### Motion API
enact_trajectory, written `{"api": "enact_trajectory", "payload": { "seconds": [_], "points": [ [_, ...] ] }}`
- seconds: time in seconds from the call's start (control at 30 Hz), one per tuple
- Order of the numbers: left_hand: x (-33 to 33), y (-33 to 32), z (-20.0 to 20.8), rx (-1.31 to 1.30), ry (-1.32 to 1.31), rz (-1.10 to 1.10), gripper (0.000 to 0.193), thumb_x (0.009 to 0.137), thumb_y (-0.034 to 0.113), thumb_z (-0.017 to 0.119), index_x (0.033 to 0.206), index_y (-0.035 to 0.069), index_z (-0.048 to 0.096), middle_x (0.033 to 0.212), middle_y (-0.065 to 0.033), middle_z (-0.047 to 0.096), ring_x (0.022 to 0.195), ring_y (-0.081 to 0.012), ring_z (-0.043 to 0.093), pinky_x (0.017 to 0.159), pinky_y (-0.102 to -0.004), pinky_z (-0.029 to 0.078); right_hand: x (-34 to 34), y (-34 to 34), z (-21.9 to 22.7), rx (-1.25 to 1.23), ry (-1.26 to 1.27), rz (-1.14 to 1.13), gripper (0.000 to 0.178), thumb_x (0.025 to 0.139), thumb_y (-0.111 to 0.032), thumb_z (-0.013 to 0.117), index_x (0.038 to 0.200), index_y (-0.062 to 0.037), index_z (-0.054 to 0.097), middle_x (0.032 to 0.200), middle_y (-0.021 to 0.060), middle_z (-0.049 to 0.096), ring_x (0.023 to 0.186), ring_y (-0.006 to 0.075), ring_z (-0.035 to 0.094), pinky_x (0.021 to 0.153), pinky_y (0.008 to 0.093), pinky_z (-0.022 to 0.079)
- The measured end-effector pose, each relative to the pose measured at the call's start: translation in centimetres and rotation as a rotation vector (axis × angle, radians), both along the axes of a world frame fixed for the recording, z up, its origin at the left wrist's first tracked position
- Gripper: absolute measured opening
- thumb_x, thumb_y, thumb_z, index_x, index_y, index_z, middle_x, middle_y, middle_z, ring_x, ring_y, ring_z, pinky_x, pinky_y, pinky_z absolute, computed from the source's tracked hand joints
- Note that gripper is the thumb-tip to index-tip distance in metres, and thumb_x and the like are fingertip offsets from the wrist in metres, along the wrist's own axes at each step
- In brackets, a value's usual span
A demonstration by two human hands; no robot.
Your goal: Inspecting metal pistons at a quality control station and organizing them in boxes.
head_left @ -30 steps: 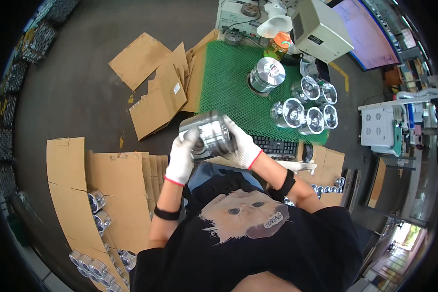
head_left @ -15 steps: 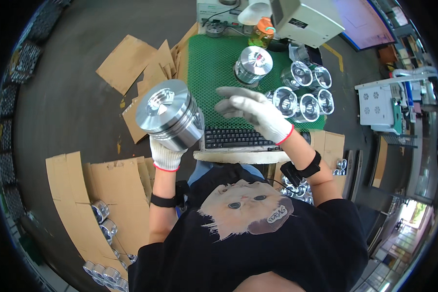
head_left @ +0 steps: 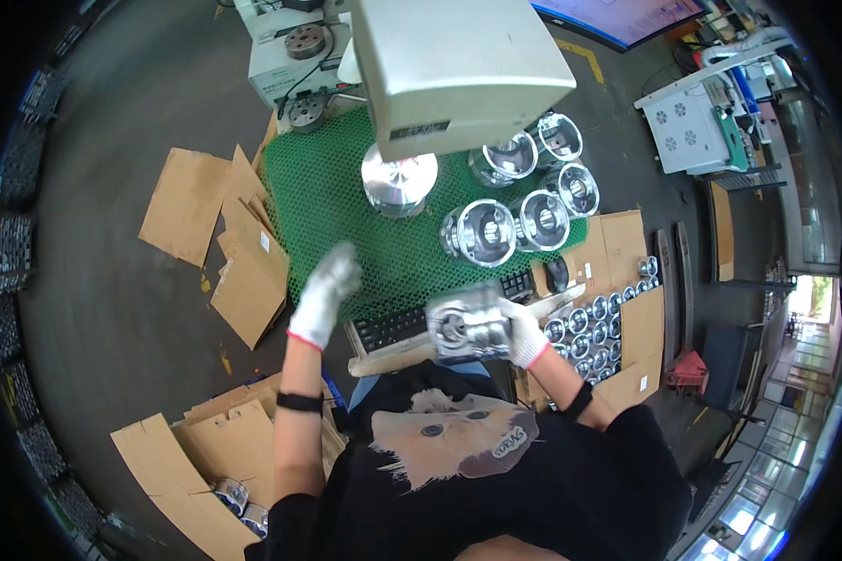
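My right hand (head_left: 526,334), in a white glove, grips a shiny metal piston (head_left: 468,325) in front of my shirt. That piston lies on its side in the air, slightly blurred, over the near edge of the desk and the keyboard's right part. My gloved left hand (head_left: 327,292) is over the green mesh mat (head_left: 323,173), left of the black keyboard (head_left: 393,327). Its fingers are stretched forward, a little smeared, with nothing seen in them. Another piston (head_left: 399,182) stands crown up on the mat. Several pistons (head_left: 485,232) rest at the right with their hollow ends up.
A pale boxy machine (head_left: 468,75) overhangs the mat's far side. Beside the keyboard is a black mouse (head_left: 557,274). Cardboard boxes holding several pistons stand at the right (head_left: 642,351) and lower left (head_left: 168,467). Loose cardboard (head_left: 253,271) leans left of the desk.
The piston has passed from my left hand to my right and moved right, turning onto its side. My left hand has let go. The whole view has shifted, bringing the pale machine closer.
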State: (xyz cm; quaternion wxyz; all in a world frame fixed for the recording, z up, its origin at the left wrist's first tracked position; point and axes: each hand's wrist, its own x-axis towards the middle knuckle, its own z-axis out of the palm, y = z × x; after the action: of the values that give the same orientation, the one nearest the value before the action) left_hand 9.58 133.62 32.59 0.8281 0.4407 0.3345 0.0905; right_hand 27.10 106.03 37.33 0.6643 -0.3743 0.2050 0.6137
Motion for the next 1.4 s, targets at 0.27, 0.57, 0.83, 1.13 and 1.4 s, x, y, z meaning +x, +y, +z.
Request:
{"api": "enact_trajectory", "payload": {
  "seconds": [0.27, 0.57, 0.83, 1.13, 1.4],
  "points": [
    [14.4, 3.2, -4.0, -0.122, -0.096, 0.408, 0.043, 0.083, 0.021, 0.062, 0.119, 0.000, 0.054, 0.119, -0.0061, 0.058, 0.116, -0.0196, 0.047, 0.100, -0.0310, 0.032, 5.4, -1.7, 2.0, 0.273, -0.220, -0.504, 0.023, 0.080, -0.009, 0.047, 0.100, 0.0001, 0.055, 0.089, 0.0151, 0.062, 0.079, 0.0270, 0.063, 0.071, 0.0370, 0.054],
    [1.4, -4.0, 0.7, -0.167, -0.255, 0.114, 0.042, 0.090, 0.035, 0.045, 0.127, 0.017, 0.041, 0.132, -0.0014, 0.048, 0.119, -0.0179, 0.046, 0.108, -0.0457, 0.033, 13.5, 13.4, 3.8, -0.081, -0.735, -0.066, 0.017, 0.087, -0.019, 0.058, 0.095, -0.0041, 0.060, 0.084, 0.0063, 0.062, 0.075, 0.0163, 0.061, 0.068, 0.0319, 0.052],
    [-18.8, -13.7, -10.2, -0.336, 0.116, 0.554, 0.096, 0.058, -0.004, 0.070, 0.142, 0.007, 0.024, 0.133, -0.0214, 0.042, 0.117, -0.0375, 0.050, 0.096, -0.0477, 0.047, 11.6, 22.0, -7.3, -0.041, -0.957, 0.095, 0.030, 0.080, -0.015, 0.070, 0.106, -0.0016, 0.062, 0.097, 0.0054, 0.066, 0.085, 0.0129, 0.061, 0.076, 0.0286, 0.049],
    [-26.6, -18.0, -13.1, -0.638, -0.154, 0.808, 0.075, 0.064, 0.001, 0.070, 0.132, 0.007, 0.037, 0.124, -0.0174, 0.049, 0.110, -0.0323, 0.054, 0.089, -0.0451, 0.050, 10.2, 23.1, -4.6, -0.061, -0.979, 0.101, 0.024, 0.073, -0.009, 0.071, 0.094, 0.0025, 0.066, 0.090, 0.0086, 0.066, 0.079, 0.0162, 0.059, 0.074, 0.0296, 0.048],
    [-19.5, -17.0, -7.3, -0.436, -0.076, 0.766, 0.052, 0.072, 0.006, 0.067, 0.121, 0.004, 0.049, 0.111, -0.0141, 0.058, 0.099, -0.0259, 0.059, 0.082, -0.0408, 0.053, 10.2, 24.4, 2.4, -0.583, -2.179, 1.149, 0.065, 0.074, -0.050, 0.067, 0.122, -0.0070, 0.055, 0.090, 0.0149, 0.067, 0.084, 0.0282, 0.066, 0.069, 0.0360, 0.052]
  ]
}}
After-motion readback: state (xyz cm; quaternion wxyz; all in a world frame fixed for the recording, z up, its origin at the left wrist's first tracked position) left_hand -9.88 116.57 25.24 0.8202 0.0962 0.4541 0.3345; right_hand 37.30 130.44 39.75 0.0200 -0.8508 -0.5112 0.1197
